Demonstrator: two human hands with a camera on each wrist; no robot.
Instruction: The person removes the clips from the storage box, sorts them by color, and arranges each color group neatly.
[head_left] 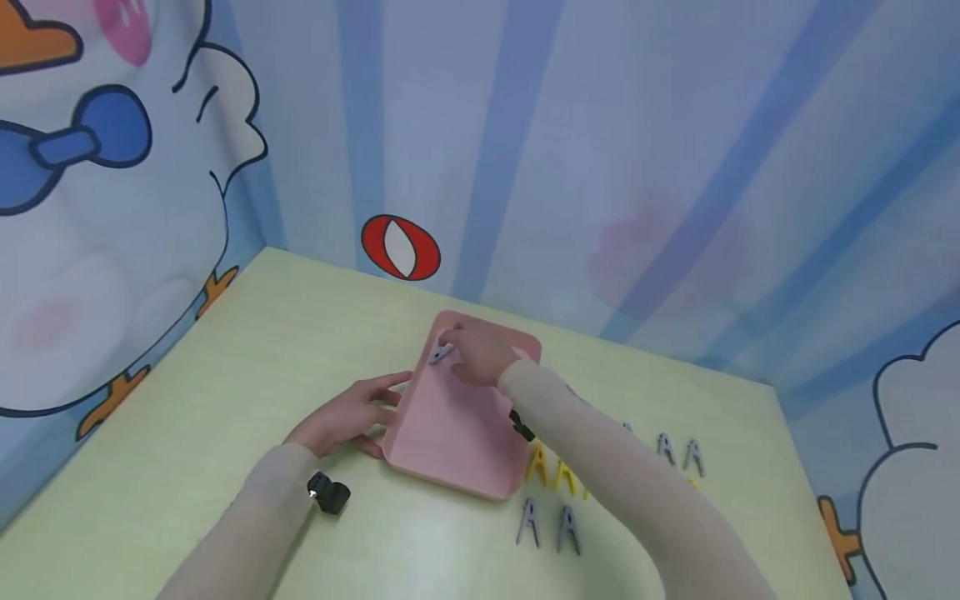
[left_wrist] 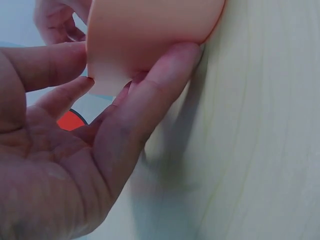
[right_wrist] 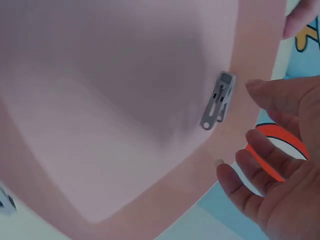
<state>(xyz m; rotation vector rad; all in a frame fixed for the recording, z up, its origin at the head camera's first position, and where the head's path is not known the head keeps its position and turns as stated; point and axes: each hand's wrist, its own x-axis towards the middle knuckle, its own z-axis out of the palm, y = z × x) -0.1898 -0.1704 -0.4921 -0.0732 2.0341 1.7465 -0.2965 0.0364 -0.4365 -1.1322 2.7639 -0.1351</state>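
Note:
A pink tray (head_left: 457, 429) lies on the table. One grey clothespin (right_wrist: 218, 101) rests flat inside it, by a wall near the far left corner. My right hand (head_left: 483, 354) hovers over that corner; in the right wrist view its thumb and fingers (right_wrist: 232, 185) are spread apart, a little away from the clothespin, with nothing held. Against the tray's left side, my left hand (head_left: 348, 414) touches the outer wall with extended fingers. The left wrist view has its thumb (left_wrist: 172, 75) low along the wall.
Right of the tray stand yellow clothespins (head_left: 537, 464) and grey clothespins (head_left: 529, 522). More grey clothespins (head_left: 666, 448) are farther right, and my right sleeve (head_left: 622, 467) partly covers the group. A cartoon-printed wall (head_left: 585, 167) borders the table's back.

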